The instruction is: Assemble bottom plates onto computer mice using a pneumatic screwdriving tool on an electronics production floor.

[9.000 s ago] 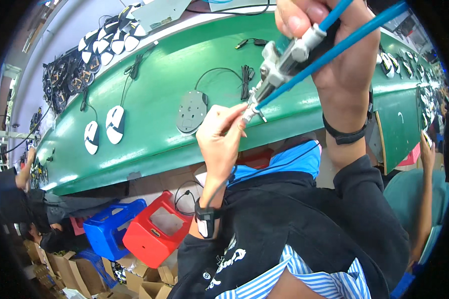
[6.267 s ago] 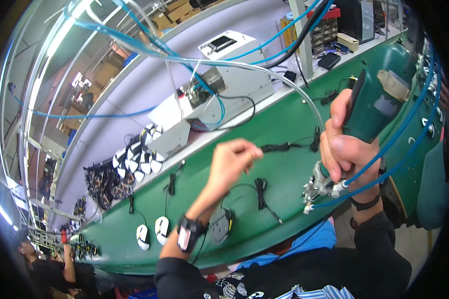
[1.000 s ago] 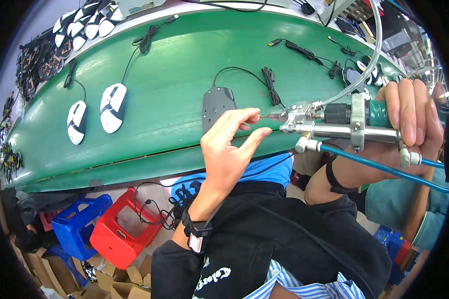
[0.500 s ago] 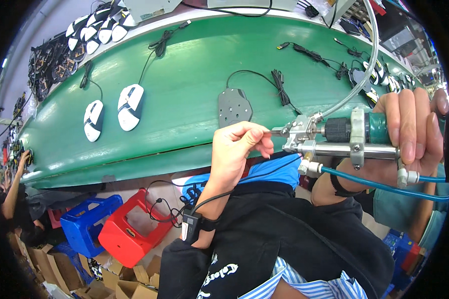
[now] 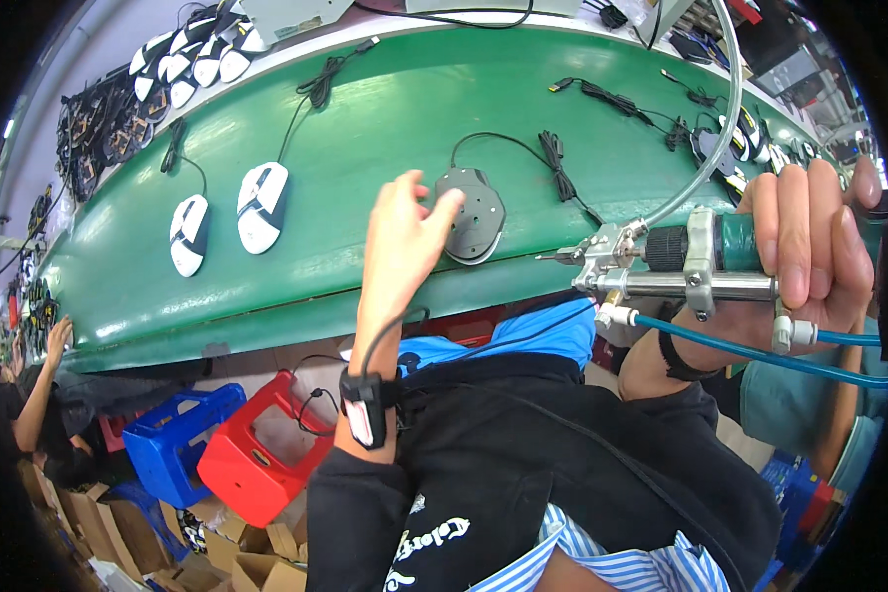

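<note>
My right hand (image 5: 809, 237) is closed around a green-bodied power screwdriver (image 5: 735, 242), which has a metal feed head, a clear hose and blue air tubes. Its bit end points left, beside an upturned computer mouse (image 5: 479, 219) with a grey underside. My left hand (image 5: 405, 237) is at the left edge of that mouse, thumb spread from the fingers and overlapping the edge; whether it touches is unclear. The mouse's bundled black cable (image 5: 557, 173) lies to its right on the green belt. A black band with a small device (image 5: 365, 414) circles my left wrist.
Two white-and-black mice (image 5: 261, 207) lie on the green belt (image 5: 385, 109) to the left. More mice (image 5: 202, 59) are piled at the far left, others at the far right. Below stand red (image 5: 257, 464) and blue stools (image 5: 173, 434); a co-worker's arm (image 5: 39, 395) reaches in from the left.
My left hand has left the screwdriver's bit end and moved left and up to the upturned mouse, its fingers opening. The belt's mice have shifted slightly right. My right hand keeps hold of the screwdriver.
</note>
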### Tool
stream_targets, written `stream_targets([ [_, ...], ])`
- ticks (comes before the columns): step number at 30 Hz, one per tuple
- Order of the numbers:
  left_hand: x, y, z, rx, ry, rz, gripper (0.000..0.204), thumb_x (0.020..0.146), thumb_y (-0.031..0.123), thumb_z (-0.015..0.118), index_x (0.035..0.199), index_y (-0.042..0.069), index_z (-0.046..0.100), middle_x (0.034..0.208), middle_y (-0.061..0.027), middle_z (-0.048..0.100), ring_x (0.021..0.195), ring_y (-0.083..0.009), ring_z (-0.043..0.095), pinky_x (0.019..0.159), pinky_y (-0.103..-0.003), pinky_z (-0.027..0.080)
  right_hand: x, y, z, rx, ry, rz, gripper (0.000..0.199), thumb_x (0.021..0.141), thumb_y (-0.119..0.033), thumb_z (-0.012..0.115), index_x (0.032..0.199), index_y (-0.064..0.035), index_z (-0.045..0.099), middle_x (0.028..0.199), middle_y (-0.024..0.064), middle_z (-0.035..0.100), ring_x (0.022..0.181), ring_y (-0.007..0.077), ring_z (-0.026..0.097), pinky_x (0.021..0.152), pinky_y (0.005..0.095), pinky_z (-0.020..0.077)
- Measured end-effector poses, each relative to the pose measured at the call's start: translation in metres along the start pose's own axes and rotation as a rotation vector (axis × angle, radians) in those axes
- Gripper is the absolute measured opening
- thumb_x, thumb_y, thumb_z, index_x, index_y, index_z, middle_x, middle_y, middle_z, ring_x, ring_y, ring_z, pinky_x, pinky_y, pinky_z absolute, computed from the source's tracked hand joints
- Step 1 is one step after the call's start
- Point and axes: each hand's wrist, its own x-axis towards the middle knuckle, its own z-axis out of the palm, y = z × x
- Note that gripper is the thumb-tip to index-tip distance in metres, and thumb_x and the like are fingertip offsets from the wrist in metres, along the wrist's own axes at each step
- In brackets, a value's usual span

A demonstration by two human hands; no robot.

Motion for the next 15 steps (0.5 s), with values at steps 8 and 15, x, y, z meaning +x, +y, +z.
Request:
stream_targets([
  [8,0.001,0.036,0.040,-0.016,-0.328,-0.034,0.045,0.076,0.025,0.069,0.107,-0.006,0.056,0.099,-0.0222,0.062,0.091,-0.0319,0.063,0.082,-0.040,0.050,0.001,-0.002,-0.003,-0.133,-0.046,0.072,0.013,0.091,-0.002,0.046,0.103,-0.0049,0.041,0.061,-0.0024,0.044,0.052,0.0061,0.048,0.058,0.0212,0.0416],
  [15,-0.011,0.018,0.078,-1.559,-0.352,-0.486,0.045,0.085,0.015,0.063,0.125,0.002,0.045,0.107,-0.0138,0.059,0.100,-0.0266,0.063,0.091,-0.048,0.054,-0.003,-0.003,0.002,-0.085,-0.032,0.155,0.002,0.093,-0.006,0.046,0.093,-0.0073,0.047,0.062,-0.0035,0.046,0.056,0.0045,0.050,0.060,0.0200,0.0413],
])
